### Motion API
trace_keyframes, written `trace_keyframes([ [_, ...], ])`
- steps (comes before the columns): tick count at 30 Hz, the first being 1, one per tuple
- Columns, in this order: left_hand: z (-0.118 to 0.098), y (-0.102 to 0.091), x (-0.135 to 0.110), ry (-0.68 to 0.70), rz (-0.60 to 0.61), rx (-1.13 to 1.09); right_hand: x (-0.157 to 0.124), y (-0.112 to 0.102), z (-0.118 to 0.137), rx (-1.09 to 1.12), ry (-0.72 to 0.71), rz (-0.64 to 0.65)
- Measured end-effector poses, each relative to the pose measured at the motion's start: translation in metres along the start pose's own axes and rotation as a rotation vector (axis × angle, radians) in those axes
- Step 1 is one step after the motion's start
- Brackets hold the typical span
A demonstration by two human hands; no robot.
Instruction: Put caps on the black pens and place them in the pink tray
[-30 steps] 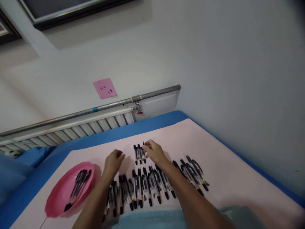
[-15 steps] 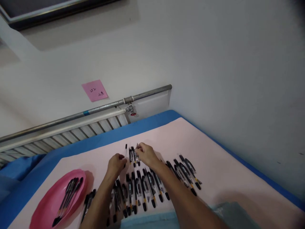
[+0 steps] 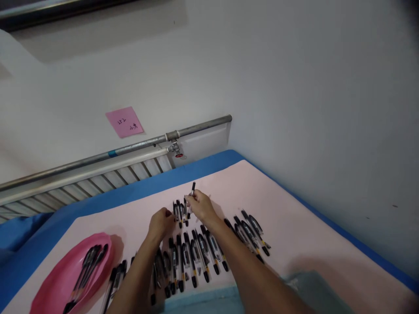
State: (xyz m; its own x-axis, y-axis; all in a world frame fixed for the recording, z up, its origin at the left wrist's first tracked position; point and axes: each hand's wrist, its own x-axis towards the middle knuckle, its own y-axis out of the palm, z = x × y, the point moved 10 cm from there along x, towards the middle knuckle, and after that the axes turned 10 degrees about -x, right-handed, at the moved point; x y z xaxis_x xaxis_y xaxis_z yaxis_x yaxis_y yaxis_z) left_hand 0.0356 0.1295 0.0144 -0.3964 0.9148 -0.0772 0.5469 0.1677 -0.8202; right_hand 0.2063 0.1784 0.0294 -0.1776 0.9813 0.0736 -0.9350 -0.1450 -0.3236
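Note:
My right hand (image 3: 201, 206) pinches a clear pen (image 3: 193, 186) with a black end, holding it tilted above the far row of pens. That row (image 3: 180, 211) is a small group of black-and-clear pens lying side by side on the pink sheet. Close to the row's left edge is my left hand (image 3: 161, 226), fingers curled together; whatever they hold is hidden. Nearer to me lies a longer row of pens (image 3: 194, 257) with black ends and yellow bands, small loose parts between them. My forearms cover some of these.
A pink oval tray (image 3: 49, 283) with several black pen parts (image 3: 87, 270) stands at the left. More pens (image 3: 248, 231) lie to the right. A pink sheet (image 3: 294, 231) covers the blue table (image 3: 209, 161). Behind are a radiator (image 3: 108, 183), pipe and walls.
A pen stands up from my right hand now; before, that hand was down among the far pens. The pen upright at my left fingertips no longer shows there. The view has shifted slightly.

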Motion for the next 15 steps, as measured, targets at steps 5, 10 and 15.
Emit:
trace_keyframes([
  [5, 0.007, 0.008, 0.004, -0.067, 0.032, 0.036, 0.0, 0.007, 0.0, -0.004, -0.024, 0.02],
  [10, 0.018, 0.009, 0.007, -0.134, 0.006, -0.061, 0.001, 0.007, 0.001, -0.039, -0.04, 0.015],
  [15, 0.02, -0.006, 0.002, -0.161, -0.013, -0.391, -0.001, 0.008, 0.006, -0.081, -0.06, 0.035],
])
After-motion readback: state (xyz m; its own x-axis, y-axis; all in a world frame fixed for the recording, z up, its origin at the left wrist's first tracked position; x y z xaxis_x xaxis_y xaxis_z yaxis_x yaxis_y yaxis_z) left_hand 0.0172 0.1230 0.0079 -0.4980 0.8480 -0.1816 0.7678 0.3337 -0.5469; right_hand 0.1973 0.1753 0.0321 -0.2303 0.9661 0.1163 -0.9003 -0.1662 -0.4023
